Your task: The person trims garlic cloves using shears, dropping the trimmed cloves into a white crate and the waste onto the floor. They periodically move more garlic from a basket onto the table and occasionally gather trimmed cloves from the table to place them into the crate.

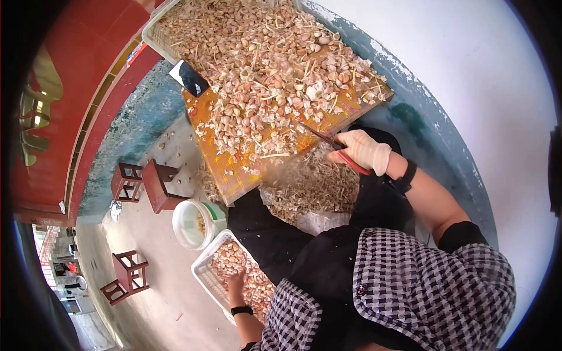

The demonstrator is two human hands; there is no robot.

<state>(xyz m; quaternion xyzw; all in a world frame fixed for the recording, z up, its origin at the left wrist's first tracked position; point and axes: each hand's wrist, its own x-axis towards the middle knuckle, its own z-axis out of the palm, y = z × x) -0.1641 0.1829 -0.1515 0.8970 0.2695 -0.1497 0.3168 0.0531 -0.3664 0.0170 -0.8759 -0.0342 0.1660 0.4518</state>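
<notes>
Red-handled, dark-bladed scissors (335, 144), clasped in the fingers of the right hand (366, 151), the hand nearer the heaped pinkish garlic (275, 88); long axis slanting forward-left from the fingers, tips at the orange patterned tabletop's (234, 186) near edge. Left hand (236, 285) at a white plastic basket (211, 250) of loose cloves (250, 276), finger closure indeterminable; beside it, a round white bucket (186, 225), contents yellowish, unclear.

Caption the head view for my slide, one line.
Right hand holds scissors at a table strewn with garlic; left hand at a basket of cloves.
</notes>
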